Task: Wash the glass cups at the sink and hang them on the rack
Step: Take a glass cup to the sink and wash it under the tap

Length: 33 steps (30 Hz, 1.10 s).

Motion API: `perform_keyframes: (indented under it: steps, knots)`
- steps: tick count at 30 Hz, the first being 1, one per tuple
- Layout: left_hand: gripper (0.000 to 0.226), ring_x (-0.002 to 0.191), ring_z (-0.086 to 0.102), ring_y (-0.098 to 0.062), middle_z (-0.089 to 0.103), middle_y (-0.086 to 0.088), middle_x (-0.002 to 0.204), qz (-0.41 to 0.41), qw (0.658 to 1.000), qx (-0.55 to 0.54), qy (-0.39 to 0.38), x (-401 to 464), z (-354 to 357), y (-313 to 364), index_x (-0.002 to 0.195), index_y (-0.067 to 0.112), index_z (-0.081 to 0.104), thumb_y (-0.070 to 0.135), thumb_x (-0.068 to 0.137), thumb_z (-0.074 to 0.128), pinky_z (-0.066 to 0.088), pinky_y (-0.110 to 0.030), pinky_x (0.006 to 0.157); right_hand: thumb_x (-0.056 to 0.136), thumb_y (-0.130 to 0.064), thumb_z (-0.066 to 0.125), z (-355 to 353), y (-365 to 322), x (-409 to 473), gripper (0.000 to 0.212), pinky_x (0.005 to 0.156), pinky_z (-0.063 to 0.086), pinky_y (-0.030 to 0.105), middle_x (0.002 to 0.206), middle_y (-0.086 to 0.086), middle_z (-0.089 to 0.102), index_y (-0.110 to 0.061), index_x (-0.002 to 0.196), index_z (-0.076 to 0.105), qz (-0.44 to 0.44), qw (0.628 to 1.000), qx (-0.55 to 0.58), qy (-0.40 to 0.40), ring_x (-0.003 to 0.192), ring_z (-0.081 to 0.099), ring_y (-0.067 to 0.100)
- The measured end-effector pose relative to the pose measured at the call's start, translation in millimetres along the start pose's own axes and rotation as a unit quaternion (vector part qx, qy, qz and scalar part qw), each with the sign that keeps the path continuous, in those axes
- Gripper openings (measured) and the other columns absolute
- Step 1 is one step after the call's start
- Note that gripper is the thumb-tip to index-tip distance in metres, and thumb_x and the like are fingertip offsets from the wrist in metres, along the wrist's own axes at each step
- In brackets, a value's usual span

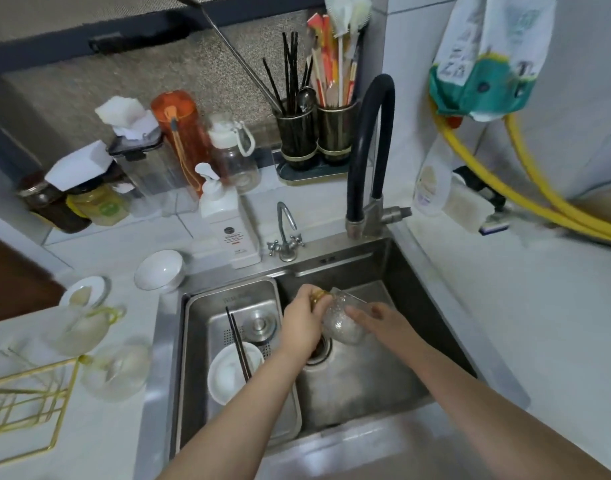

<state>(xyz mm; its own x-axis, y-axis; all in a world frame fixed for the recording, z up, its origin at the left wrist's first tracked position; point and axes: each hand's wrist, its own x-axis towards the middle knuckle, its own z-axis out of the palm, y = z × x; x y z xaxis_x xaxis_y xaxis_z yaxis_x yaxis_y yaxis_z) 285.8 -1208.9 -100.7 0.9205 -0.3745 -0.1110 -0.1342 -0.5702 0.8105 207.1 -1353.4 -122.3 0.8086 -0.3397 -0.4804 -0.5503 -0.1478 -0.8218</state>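
both my hands grip one wet glass cup (342, 320) over the sink (394, 258), left hand (302, 318) at its handle, right hand (376, 318) on its body; slick glass could slip and chip on steel.

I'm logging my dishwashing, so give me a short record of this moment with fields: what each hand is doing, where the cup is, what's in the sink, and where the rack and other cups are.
left hand: left hand grips the glass cup by its gold handle
right hand: right hand holds the cup's body
cup position: tilted, above the sink drain
sink tray: white bowl with dark chopsticks across it
rack: gold wire rack on the counter, left
other cups: two glass cups by the rack
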Motion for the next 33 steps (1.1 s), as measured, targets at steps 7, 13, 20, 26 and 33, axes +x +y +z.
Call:
perform_keyframes:
  steps: [7,13,20,26,33]
  knots:
    - [0.021,0.08,0.057,-0.012,0.064,0.005,0.083,0.014,0.999,0.035,0.0,9,9,1,0.1,0.014,0.065,0.033,0.092,0.059,0.036,-0.02,0.068,0.077,-0.041,0.074,-8,1,13,0.064,0.085,0.037,0.021,0.126,-0.011,0.048,-0.023,0.131,0.045,-0.068,0.997,-0.032,0.01,0.113,0.05,0.01]
    - [0.028,0.095,0.065,-0.022,0.072,-0.002,0.1,0.048,0.983,0.175,-0.022,21,14,7,0.108,0.021,0.064,0.042,0.092,0.055,0.049,-0.032,0.08,0.087,-0.035,0.064,-16,-3,27,0.057,0.114,0.017,0.03,0.151,0.001,0.034,-0.032,0.14,0.044,-0.199,0.954,-0.225,-0.002,0.141,0.026,0.02]
    - [0.035,0.1,0.063,-0.026,0.071,-0.005,0.105,0.08,0.949,0.3,-0.055,39,13,21,0.112,0.023,0.06,0.049,0.095,0.044,0.049,-0.033,0.078,0.082,-0.039,0.068,-23,-2,40,0.043,0.117,0.022,0.041,0.137,-0.001,0.054,-0.03,0.124,0.062,-0.191,0.966,-0.171,-0.015,0.137,0.035,0.024]
    - [0.038,0.104,0.062,-0.029,0.068,-0.007,0.109,0.117,0.899,0.41,-0.102,55,10,34,0.119,0.023,0.057,0.049,0.097,0.04,0.042,-0.03,0.074,0.075,-0.042,0.074,-25,0,45,0.042,0.11,0.034,0.048,0.126,0.0,0.061,-0.033,0.116,0.067,-0.178,0.979,-0.099,-0.024,0.126,0.047,0.022]
    - [0.029,0.107,0.061,-0.031,0.067,-0.01,0.113,0.091,0.882,0.443,-0.135,72,8,50,0.113,0.023,0.062,0.041,0.097,0.047,0.04,-0.029,0.075,0.083,-0.02,0.072,-39,-9,58,0.041,0.091,0.032,0.016,0.124,-0.001,0.06,-0.013,0.122,0.063,-0.15,0.982,-0.106,-0.048,0.118,0.052,0.01]
